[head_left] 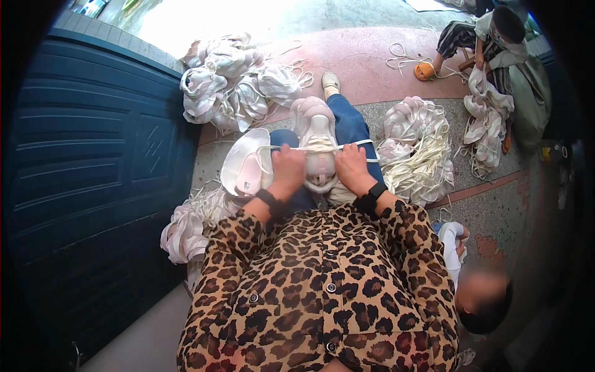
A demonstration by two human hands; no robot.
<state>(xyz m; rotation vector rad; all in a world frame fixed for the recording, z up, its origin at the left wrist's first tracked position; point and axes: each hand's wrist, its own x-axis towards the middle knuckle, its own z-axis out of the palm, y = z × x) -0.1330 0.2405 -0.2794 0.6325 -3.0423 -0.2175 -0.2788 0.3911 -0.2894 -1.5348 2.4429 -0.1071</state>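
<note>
A pale pink and white shoe upper (315, 119) lies across my lap, between my two hands. White shoelace (321, 148) crosses its eyelets and stretches out to both sides. My left hand (289, 168) is closed at the left side of the upper, with the lace running through its fingers. On the opposite side, my right hand (352, 166) is also closed on the lace, and a loop of it sticks out to the right. Beside my left hand sits a white container (240, 150) with a pink insole-shaped piece (250, 175) in it.
Piles of pink-white uppers lie at far left (238, 84), near left (186, 232) and right, where the right pile (415, 149) has many cream laces. A dark blue door (93, 142) stands at left. One person (496, 43) sits far right; another (480, 279) is close by my right.
</note>
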